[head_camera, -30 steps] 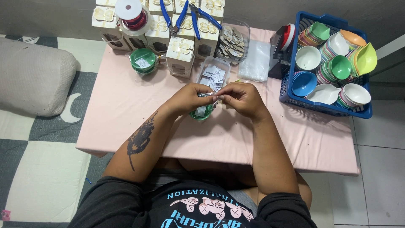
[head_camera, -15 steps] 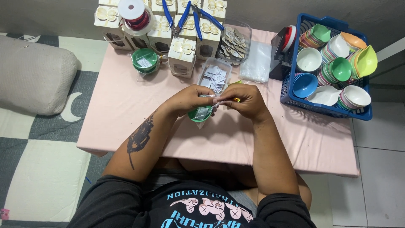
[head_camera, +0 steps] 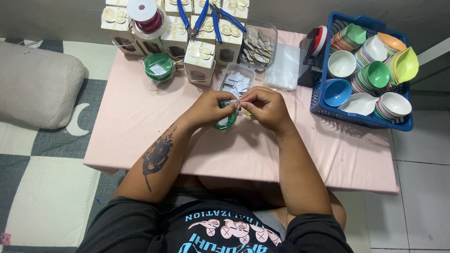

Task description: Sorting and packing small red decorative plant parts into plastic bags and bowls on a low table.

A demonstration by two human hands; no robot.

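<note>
Over the middle of the pink table [head_camera: 140, 122], my left hand [head_camera: 209, 108] and my right hand [head_camera: 265, 107] meet fingertip to fingertip. Between them they hold a small green round item [head_camera: 226, 120] wrapped in clear plastic, with a small pale tag pinched at its top. The left hand cups the green item from the left. The right hand pinches at its upper edge. Just beyond the hands stands a clear box of white paper tags [head_camera: 237, 83].
Small white gift boxes [head_camera: 199, 60] line the table's far edge, with blue-handled pliers [head_camera: 206, 16], a ribbon spool [head_camera: 144, 16], green wrapped items [head_camera: 158, 66] and a tub of cut-outs [head_camera: 258, 44]. A blue basket [head_camera: 323, 105] of coloured bowls stands right. A grey cushion [head_camera: 37, 84] lies left.
The hands have stayed together over the same spot, with only small finger movements on the green item and its tag.
</note>
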